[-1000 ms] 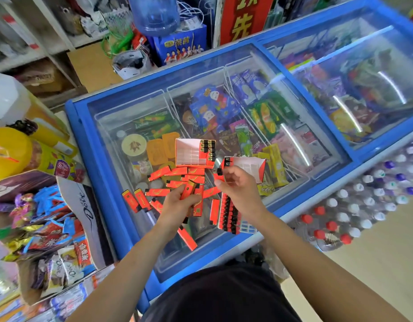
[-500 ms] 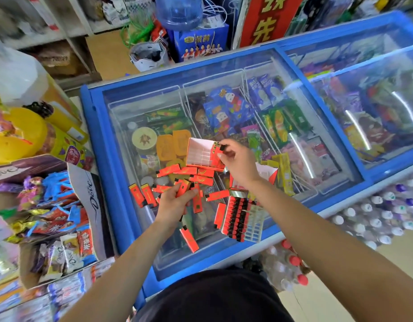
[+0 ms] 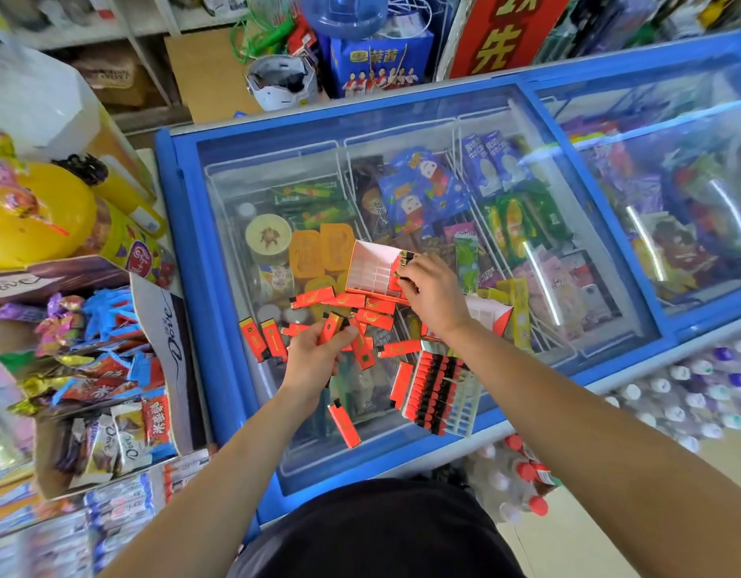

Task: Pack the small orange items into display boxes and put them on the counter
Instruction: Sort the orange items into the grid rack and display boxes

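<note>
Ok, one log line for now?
right hand: at lighters in display box | left hand: grips orange lighter | loose lighters: on freezer lid

Small orange lighters (image 3: 339, 302) lie scattered on the glass freezer lid (image 3: 402, 131), 1 held in the left hand (image 3: 318, 352), a few standing at the right end of an open, white-partitioned display box (image 3: 370, 269), and rows filling a nearer display tray (image 3: 435, 394).

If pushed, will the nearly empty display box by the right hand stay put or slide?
Probably slides: the display box lies on the smooth glass freezer lid with only a few lighters at one end. That lopsided load may make it pivot. Its thin card walls likely flex.
</note>
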The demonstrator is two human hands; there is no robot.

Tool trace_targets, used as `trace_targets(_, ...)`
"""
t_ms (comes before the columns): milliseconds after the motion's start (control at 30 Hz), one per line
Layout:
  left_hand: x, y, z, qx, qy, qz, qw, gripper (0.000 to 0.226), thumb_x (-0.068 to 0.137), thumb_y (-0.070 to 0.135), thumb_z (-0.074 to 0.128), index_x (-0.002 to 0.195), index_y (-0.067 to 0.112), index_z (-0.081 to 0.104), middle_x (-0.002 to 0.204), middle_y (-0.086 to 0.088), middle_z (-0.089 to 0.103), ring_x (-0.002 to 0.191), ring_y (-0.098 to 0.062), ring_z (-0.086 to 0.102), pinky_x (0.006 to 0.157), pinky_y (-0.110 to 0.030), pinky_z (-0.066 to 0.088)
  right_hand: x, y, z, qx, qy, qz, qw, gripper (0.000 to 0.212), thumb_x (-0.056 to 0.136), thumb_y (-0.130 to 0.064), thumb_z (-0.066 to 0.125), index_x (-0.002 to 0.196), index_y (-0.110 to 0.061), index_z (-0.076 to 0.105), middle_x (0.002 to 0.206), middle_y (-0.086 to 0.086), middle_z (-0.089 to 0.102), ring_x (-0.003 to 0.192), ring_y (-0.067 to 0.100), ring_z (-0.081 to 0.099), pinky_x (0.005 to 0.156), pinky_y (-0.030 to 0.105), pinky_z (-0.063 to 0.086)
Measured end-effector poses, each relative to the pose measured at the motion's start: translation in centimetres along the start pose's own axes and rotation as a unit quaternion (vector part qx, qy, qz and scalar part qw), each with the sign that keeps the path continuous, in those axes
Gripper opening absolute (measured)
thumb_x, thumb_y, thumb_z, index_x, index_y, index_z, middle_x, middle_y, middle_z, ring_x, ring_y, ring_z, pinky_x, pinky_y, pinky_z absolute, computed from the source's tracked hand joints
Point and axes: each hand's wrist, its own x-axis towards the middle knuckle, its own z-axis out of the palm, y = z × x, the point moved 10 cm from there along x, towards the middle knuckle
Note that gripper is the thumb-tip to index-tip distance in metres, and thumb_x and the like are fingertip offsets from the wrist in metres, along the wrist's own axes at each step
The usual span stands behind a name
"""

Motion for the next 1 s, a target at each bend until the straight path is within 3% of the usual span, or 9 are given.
trace_targets(233,0.8,1.2,1.0,-0.076,0.019,-0.044,0.996,0.023,0.090,0.021,0.072,0.100,0.000,0.072,0.076,-0.002,0.073,0.049,-0.007,0.056,0.047,-0.023,0.040,-0.3,1.0,-0.3,0.012,0.012,0.045,0.999,0.010,0.075,-0.005,0.083,0.082,-0.004,0.075,0.080,0.007,0.065,0.078,0.025,0.060,0.072,0.033,0.053)
trace_targets(400,1.9,2.5,2.0,-0.047,0.003,-0.014,0.999,0.025,0.085,0.022,0.080,0.098,0.004,0.067,0.064,-0.003,0.053,0.051,-0.011,0.046,0.049,-0.024,0.039,0.0,0.8,-0.5,0.020,-0.008,0.043,0.999,0.011,0.079,-0.011,0.079,0.090,-0.011,0.079,0.084,0.003,0.063,0.085,0.025,0.058,0.079,0.032,0.051)
trace_targets(567,2.7,3.5,3.6,-0.017,-0.015,0.008,1.000,0.022,0.083,0.025,0.082,0.084,0.009,0.066,0.057,0.005,0.055,0.046,-0.009,0.045,0.049,-0.024,0.040,-1.4,-1.2,0.1,0.205,-0.092,0.091,0.970,0.031,0.078,-0.007,0.076,0.108,-0.012,0.075,0.094,-0.002,0.069,0.074,0.007,0.060,0.070,0.018,0.051)
trace_targets(700,2.9,3.9,4.5,-0.003,0.018,0.012,1.000,0.023,0.080,0.025,0.085,0.077,0.012,0.067,0.059,0.000,0.053,0.047,-0.012,0.043,0.042,-0.022,0.037,-2.4,-2.0,0.2,0.204,-0.065,0.083,0.973,0.042,0.071,-0.015,0.086,0.111,-0.013,0.070,0.094,-0.008,0.060,0.073,-0.006,0.054,0.069,0.011,0.044)
trace_targets(867,2.7,3.5,5.8,-0.022,-0.035,-0.003,0.999,0.033,0.082,0.036,0.081,0.093,0.006,0.073,0.072,-0.012,0.065,0.049,-0.015,0.042,0.045,-0.025,0.034,-2.7,-1.0,-0.7,0.198,-0.008,0.115,0.973,0.025,0.078,-0.021,0.082,0.099,-0.013,0.071,0.083,-0.009,0.063,0.069,0.008,0.059,0.065,0.025,0.051)
trace_targets(1000,2.6,2.3,5.7,-0.047,-0.038,-0.078,0.995,0.035,0.096,0.038,0.052,0.093,0.009,0.072,0.083,-0.007,0.077,0.048,-0.011,0.049,0.049,-0.026,0.036,-3.0,1.1,-0.6,0.203,-0.022,0.153,0.967,0.024,0.081,-0.009,0.079,0.103,-0.012,0.071,0.084,-0.008,0.067,0.073,0.010,0.064,0.073,0.029,0.056)
